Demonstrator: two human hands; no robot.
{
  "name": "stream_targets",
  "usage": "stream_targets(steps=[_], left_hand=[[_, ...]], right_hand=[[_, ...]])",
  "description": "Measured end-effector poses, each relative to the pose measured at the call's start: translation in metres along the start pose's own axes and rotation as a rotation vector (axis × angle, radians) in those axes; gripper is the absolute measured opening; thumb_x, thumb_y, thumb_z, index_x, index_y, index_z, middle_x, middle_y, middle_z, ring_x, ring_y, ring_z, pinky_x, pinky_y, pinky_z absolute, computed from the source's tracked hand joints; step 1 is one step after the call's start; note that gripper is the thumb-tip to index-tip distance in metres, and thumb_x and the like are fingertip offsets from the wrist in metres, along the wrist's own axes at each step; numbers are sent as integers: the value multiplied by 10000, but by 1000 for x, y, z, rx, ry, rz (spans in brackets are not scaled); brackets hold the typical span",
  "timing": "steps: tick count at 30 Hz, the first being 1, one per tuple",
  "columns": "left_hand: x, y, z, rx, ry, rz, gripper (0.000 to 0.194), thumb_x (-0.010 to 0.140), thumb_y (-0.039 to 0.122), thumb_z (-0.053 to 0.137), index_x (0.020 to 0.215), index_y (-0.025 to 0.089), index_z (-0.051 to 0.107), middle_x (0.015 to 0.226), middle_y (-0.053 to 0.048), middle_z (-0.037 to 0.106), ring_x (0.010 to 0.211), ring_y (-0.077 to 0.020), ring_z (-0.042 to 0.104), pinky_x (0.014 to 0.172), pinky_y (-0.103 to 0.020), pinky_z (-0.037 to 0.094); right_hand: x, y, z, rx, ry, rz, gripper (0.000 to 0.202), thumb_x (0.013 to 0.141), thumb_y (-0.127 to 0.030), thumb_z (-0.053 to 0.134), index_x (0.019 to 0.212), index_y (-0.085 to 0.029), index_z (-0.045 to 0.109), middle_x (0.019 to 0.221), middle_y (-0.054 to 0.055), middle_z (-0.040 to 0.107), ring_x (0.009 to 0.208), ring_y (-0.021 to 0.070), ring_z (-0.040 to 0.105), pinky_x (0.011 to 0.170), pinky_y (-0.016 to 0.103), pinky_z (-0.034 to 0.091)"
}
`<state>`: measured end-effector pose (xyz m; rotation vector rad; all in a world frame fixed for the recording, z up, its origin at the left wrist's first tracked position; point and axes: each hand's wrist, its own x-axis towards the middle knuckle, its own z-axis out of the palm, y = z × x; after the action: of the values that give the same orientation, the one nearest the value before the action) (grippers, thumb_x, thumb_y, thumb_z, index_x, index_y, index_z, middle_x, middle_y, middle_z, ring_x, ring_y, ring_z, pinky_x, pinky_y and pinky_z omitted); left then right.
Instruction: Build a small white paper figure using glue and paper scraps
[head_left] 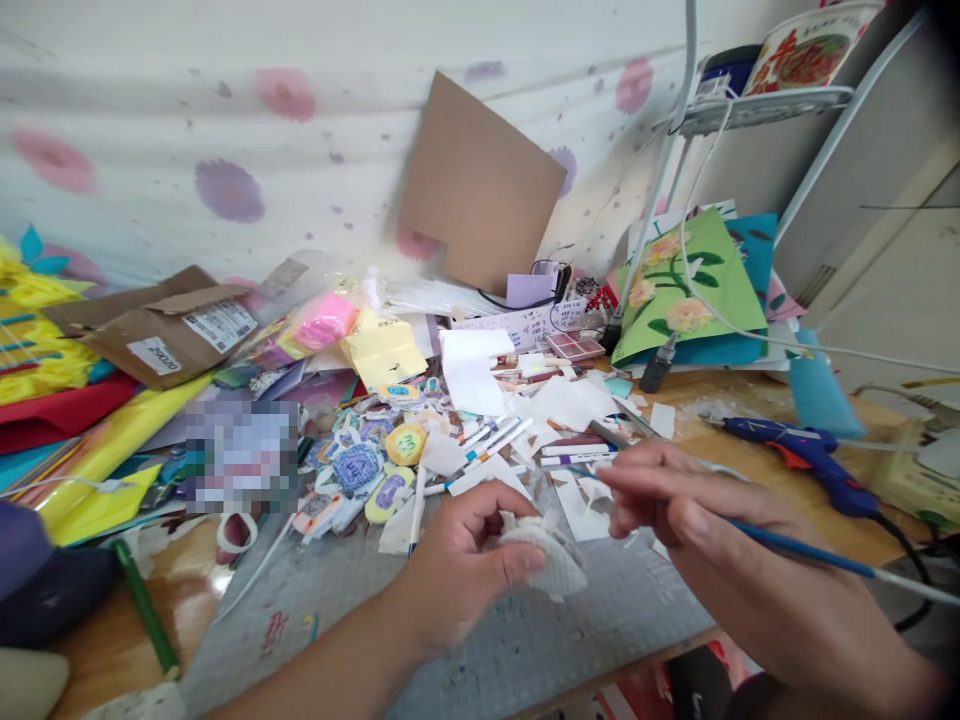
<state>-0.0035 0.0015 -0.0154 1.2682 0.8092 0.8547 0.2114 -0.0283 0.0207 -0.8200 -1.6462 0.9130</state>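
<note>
My left hand [480,555] is closed on a white ribbed piece [551,560], fan-like in shape with a ragged upper edge; the thumb lies across its face. It is held above a grey cutting mat [360,620]. To the right, my right hand [727,550] has its fingers nearly straight and close together. A thin stick [799,545], blue with a white rear end, lies in the grip between thumb and fingers. Its front part is mostly hidden by the hand, so I cannot tell whether it is a brush. The right fingertips are apart from the white piece.
Behind my hands lie paper scraps [574,400], several markers [499,440] and a heap of coloured paper cut-outs [364,465]. A blue glue gun [814,450] rests at the right, its cord running down. A cardboard box [169,325] stands at the left; a cardboard sheet [484,185] leans at the back.
</note>
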Motion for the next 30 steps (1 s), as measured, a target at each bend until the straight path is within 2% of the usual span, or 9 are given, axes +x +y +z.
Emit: stream_targets(steps=[2,7,12,15,18,20,23,26,30], left_hand=[[0,0,0,-20,20,-5,323,633,393,755,796,172,584,670,7,576,630,-139,505,576,-246,348],[0,2,0,-42,24,-10,307,632,366,760,794,172,585,658,20,564,619,-126,495,562,-234,344],[-3,1,1,-50,-10,-12,300,627,354,765,788,168,594,644,23,568,598,-116,494,550,-227,353],[-1,2,-1,-51,8,-15,283,630,342,765,781,167,601,643,18,591,594,-118,519,543,-221,369],[7,10,-13,-43,85,32,241,641,301,763,771,160,616,656,6,625,576,-112,548,525,-208,396],[16,18,-27,-108,237,143,224,635,274,762,761,163,614,628,22,611,519,-96,542,470,-188,400],[26,29,-52,-222,411,244,236,671,313,716,813,192,572,713,15,634,581,-135,607,474,-226,484],[31,33,-68,-248,522,269,263,702,369,670,865,215,533,676,33,627,494,-128,600,410,-233,491],[31,29,-72,-268,573,275,299,693,401,667,869,210,519,686,25,633,459,-112,596,388,-207,478]], right_hand=[[-1,-3,-2,-69,-23,-51,211,924,-328,489,1007,-327,683,810,3,634,830,163,579,716,255,470],[0,-9,6,-207,-16,91,94,872,-329,564,826,-268,620,712,-20,615,637,130,568,508,194,435],[3,-11,14,-252,-46,133,157,868,-298,548,739,-222,597,662,-15,577,598,120,519,509,189,422],[3,-10,11,-227,-34,128,164,866,-304,552,732,-223,602,659,-13,578,605,123,522,520,194,425],[1,-6,4,-103,103,70,220,911,-352,471,793,-253,627,678,-10,618,642,139,572,568,212,461],[0,-2,4,-134,140,49,205,930,-332,438,934,-289,638,742,-8,675,684,145,625,596,214,490],[3,12,20,-353,-88,33,207,892,-237,508,1047,-303,628,887,1,723,779,157,673,678,223,525],[8,32,57,-434,-372,-106,185,821,-126,532,867,-253,657,910,8,723,822,176,674,746,254,523],[16,49,109,-422,-578,-225,229,751,-33,485,729,-223,609,842,-4,701,777,164,643,716,258,500]])
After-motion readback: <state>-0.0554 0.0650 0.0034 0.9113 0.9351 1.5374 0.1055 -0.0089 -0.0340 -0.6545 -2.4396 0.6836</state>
